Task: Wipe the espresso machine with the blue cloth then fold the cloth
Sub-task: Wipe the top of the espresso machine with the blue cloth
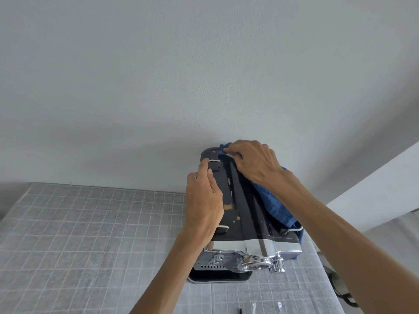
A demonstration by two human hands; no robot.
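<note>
A plain pale grey wall rises directly behind the table, which is covered by a grey cloth gridded with white lines. Right of the table, a white ledge slants upward.

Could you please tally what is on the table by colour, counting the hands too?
Black and chrome: 1, the espresso machine
Blue: 1, the cloth, draped over the machine's right side
Grey checked: 1, the table cover
Bare hands: 2, the left hand and the right hand
Total: 5
</note>
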